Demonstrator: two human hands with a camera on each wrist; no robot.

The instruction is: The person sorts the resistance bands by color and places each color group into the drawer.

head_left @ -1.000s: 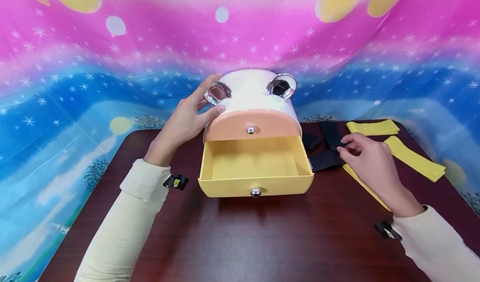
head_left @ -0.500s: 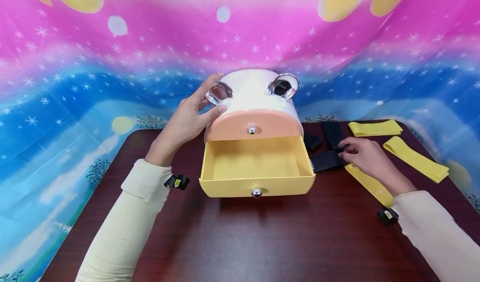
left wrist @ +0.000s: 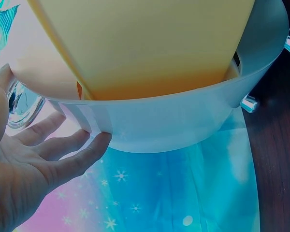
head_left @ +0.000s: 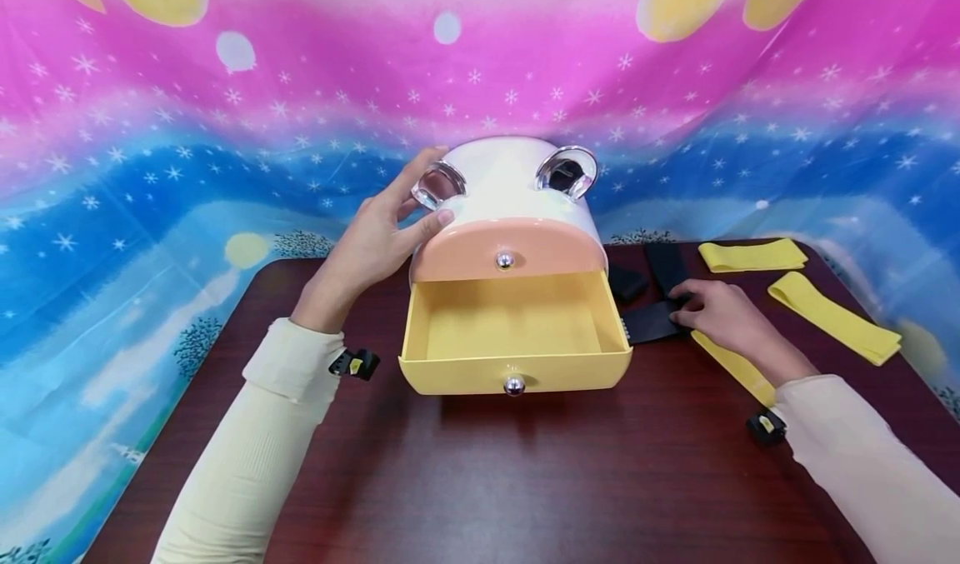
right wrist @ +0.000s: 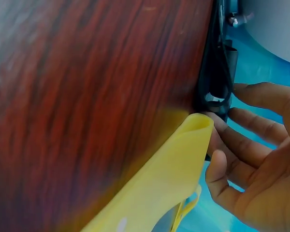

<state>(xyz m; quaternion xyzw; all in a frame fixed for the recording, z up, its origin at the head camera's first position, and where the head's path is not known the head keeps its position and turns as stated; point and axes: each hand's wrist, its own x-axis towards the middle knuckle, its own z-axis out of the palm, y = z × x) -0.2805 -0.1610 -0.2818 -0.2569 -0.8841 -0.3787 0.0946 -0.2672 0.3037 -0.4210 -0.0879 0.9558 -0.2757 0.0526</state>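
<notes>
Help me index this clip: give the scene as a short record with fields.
Box: white drawer box on a dark table
Upper drawer: peach, closed
Lower drawer: yellow, pulled out
Left hand: holds the box's side, near one ear
Right hand: fingertips at a black band; whether gripping it is unclear
Yellow bands: three, right of the box
Backdrop: pink-and-blue cloth with snowflakes

Smooth, glossy plastic is seen on the white, rounded cabinet; polished wood grain on the dark red-brown tabletop at six o'clock; matt, cloth-like material on the flat black strip at four o'clock.
</notes>
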